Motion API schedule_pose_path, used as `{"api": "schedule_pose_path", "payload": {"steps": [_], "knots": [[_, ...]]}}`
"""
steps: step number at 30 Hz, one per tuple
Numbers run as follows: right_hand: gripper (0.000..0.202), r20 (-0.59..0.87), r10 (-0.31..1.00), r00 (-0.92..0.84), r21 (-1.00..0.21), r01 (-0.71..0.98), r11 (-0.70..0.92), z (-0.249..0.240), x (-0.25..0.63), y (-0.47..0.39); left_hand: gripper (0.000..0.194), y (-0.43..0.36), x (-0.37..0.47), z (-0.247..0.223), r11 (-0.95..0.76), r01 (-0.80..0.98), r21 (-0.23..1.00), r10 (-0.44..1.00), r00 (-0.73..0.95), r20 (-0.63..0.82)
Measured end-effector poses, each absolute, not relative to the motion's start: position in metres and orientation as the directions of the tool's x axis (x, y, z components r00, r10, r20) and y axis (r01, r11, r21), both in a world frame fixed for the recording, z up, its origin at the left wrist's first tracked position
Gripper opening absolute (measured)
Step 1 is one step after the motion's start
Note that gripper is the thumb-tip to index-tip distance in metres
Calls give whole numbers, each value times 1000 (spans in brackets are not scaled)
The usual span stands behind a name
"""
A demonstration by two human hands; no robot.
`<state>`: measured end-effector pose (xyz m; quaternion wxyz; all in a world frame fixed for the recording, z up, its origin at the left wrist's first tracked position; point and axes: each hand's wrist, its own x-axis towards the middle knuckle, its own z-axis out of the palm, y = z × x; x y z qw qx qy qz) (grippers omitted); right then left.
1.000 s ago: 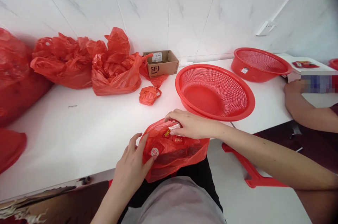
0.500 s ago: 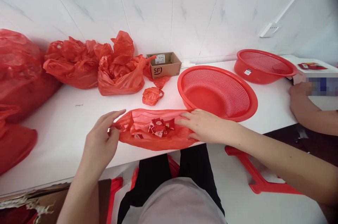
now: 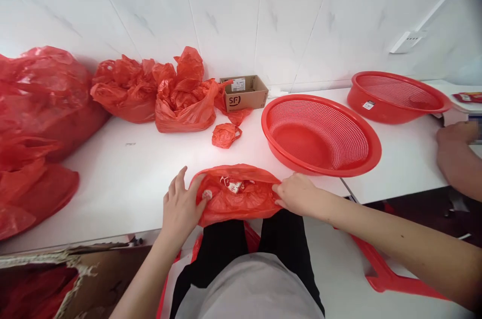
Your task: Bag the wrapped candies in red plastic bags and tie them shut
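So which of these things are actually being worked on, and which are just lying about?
In hand: left hand, right hand, red plastic bag, small red packets inside.

Lying about: red colander, second colander, cardboard box, crumpled bag, bag heap.

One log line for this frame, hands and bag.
left hand: grips red bag left edge | right hand: grips right edge | bag: on table edge, small packets inside

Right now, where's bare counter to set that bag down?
Widest free patch: white counter left of the left hand, bordered by the big red bags at left and the bags by the wall. Narrow strip between the two red baskets. Crowded: the cardboard box and crumpled bag.
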<state>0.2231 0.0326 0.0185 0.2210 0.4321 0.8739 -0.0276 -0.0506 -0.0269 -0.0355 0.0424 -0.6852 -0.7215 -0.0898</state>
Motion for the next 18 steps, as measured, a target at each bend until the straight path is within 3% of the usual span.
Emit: {"api": "schedule_pose_path", "payload": {"steps": [3,7,10,14,16,18], "knots": [[22,-466,725,-508,192,741,643,8,228,39,50,-19,-63,-35,146,980,137,971,-168,170],[28,-444,746,-496,191,761,620,12,230,45,58,-8,-74,-8,151,957,246,971,-189,143],[25,-364,788,-497,133,809,572,16,227,46,47,-3,-78,6,171,852,495,962,-254,104],[42,-332,837,-435,67,874,481,6,221,45,30,-2,-82,8,220,405,887,966,-215,-141],[32,-350,827,-440,44,874,483,1,220,44,29,-3,-83,6,246,101,964,962,-145,-230],[21,-320,819,-476,4,864,504,0,222,44,26,-4,-84,5,261,-136,956,951,-135,-279]]}}
